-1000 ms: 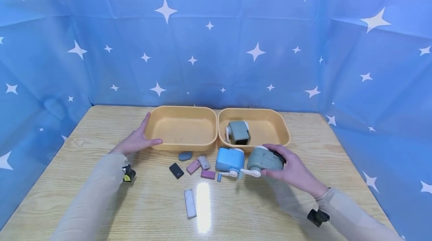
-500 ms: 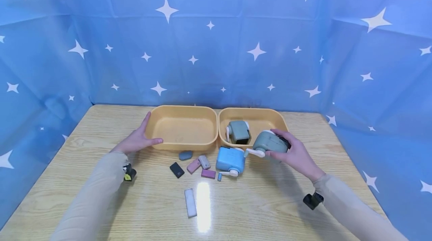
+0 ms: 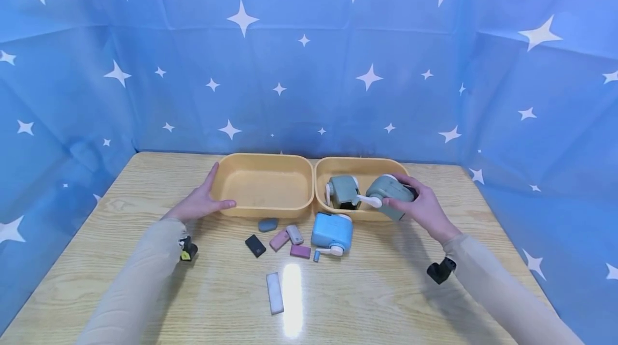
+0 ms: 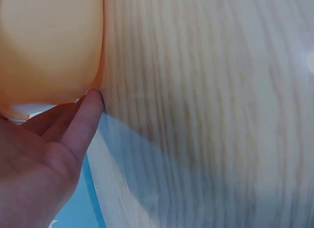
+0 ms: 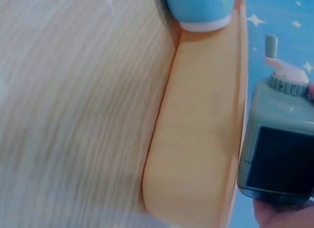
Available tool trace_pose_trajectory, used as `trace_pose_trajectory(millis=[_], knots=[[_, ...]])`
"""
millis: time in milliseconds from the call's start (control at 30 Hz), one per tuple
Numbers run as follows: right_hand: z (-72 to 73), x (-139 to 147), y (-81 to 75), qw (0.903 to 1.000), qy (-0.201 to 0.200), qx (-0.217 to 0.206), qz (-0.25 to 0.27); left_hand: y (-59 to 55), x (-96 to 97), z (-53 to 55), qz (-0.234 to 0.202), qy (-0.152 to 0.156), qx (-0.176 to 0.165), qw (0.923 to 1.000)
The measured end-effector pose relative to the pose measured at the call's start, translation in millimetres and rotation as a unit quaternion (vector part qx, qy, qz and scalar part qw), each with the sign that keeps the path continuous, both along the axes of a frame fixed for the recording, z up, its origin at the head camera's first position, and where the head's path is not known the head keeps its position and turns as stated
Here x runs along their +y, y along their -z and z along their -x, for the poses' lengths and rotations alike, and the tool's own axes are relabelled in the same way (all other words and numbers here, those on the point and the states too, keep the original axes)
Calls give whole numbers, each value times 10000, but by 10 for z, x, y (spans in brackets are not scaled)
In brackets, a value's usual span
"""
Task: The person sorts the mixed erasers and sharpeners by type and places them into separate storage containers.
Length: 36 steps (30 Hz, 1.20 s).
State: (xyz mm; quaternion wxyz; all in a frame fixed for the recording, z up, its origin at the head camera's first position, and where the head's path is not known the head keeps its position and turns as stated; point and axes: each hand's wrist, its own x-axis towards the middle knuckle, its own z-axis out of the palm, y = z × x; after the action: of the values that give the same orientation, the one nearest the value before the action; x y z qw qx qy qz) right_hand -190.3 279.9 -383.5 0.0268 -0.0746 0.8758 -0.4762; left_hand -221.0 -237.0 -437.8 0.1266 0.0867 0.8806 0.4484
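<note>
The right grip (image 3: 427, 212) held a green crank box (image 3: 390, 189) near the worktop's (image 3: 376, 296) far edge. The left grip (image 3: 199, 203), wide, touched a tray (image 3: 263, 211).

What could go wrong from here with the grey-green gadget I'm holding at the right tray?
The white crank on the held gadget could knock the other grey-green gadget in the right tray; they overlap in the head view. The held gadget's base might catch the tray's front edge, which it partly hides. The blue gadget sits close to that edge, so a bump may shift it.
</note>
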Motion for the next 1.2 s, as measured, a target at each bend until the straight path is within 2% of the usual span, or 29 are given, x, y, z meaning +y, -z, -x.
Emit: trace_pose_trajectory(millis=[333, 767, 900, 1033, 1200], knots=[[286, 63, -27, 9994, -176, -312, -25, 18, 2, 1, -21, -21, -25, 10000], [664, 186, -56, 9916, -954, -336, -806, 7, -2, 4, 73, -45, 17, 10000], [761, 190, -68, 9882, -1279, -469, -705, -2, -2, -3, 125, -56, 32, 9999], [839, 185, -82, 9844, -1593, -649, -379, -3, 0, -11, 88, -41, 31, 9999], [917, 147, -111, 9823, -1751, -625, -221, -1, 1, -15, 45, -35, 40, 10000]])
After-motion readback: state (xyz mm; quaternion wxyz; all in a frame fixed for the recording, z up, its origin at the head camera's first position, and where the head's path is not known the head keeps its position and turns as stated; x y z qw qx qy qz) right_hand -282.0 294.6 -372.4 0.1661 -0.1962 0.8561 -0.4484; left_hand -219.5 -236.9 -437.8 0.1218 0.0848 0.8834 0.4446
